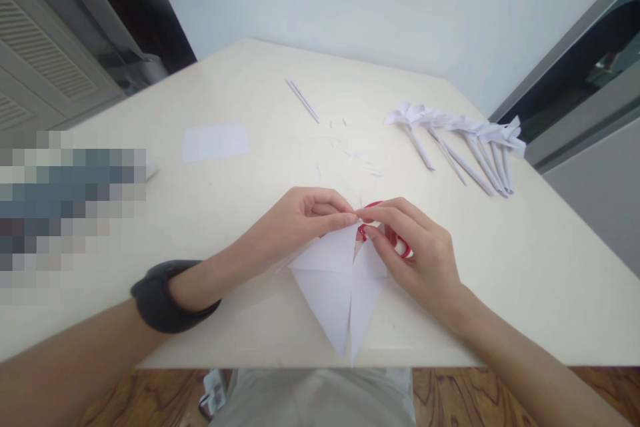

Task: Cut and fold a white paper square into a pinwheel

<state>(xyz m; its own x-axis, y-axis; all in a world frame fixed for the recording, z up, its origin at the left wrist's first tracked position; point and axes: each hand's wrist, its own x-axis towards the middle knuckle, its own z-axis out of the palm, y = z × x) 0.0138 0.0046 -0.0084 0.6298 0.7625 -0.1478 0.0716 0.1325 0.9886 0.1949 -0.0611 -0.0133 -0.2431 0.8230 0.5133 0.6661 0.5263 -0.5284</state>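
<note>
Close to the front table edge, my left hand [313,217] pinches the top of a folded white paper [325,273] between thumb and fingers. The paper hangs in two pointed flaps with a narrow slit between them, their tips downward. My right hand [417,243] is closed at the same top corner, its index fingertip against the left fingertips and its thumb by the right flap. Red scissor-like handles [404,248] show between and behind the right fingers. Whether that hand grips them or they lie beneath it, I cannot tell; any blades are hidden.
Folded paper pieces with rolled stems [460,123] lie in a row at the right. A flat paper rectangle [215,142] is at the left, thin paper rolls [303,100] at the back. Small paper scraps [355,155] are scattered mid-table. A pixelated area covers the far left.
</note>
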